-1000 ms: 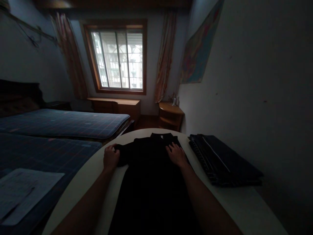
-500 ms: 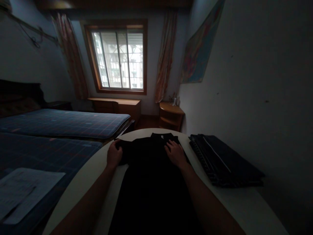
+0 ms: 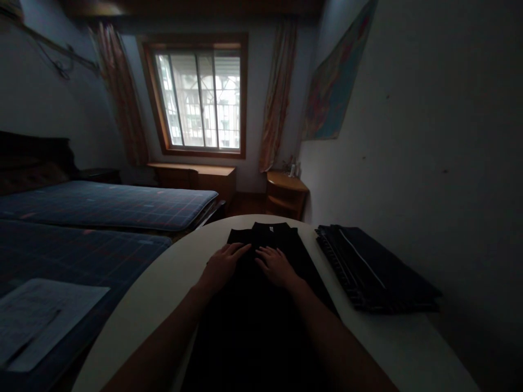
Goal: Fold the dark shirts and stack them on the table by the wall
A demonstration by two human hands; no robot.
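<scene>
A black shirt (image 3: pixel 253 326) lies flat on the white round table (image 3: pixel 159 288), its collar at the far end with a small light label inside. The left sleeve is folded inward over the body. My left hand (image 3: pixel 224 265) rests over that folded left side, fingers stretched toward the middle; the undersides of the fingertips are hidden. Close beside it, my right hand (image 3: pixel 277 265) lies on the upper middle of the shirt with its fingers spread. Dark cloth against dark cloth makes the folds hard to see.
A stack of folded dark trousers (image 3: pixel 376 272) sits on the table's right side, near the wall. To the left are mattresses with a plaid pattern (image 3: pixel 106 204) and a sheet of paper (image 3: pixel 53 321). A corner shelf (image 3: pixel 286 182) stands beyond the table.
My left hand has moved right, bringing the left sleeve from outstretched to folded over the shirt. My right hand has shifted slightly left and nearer to me.
</scene>
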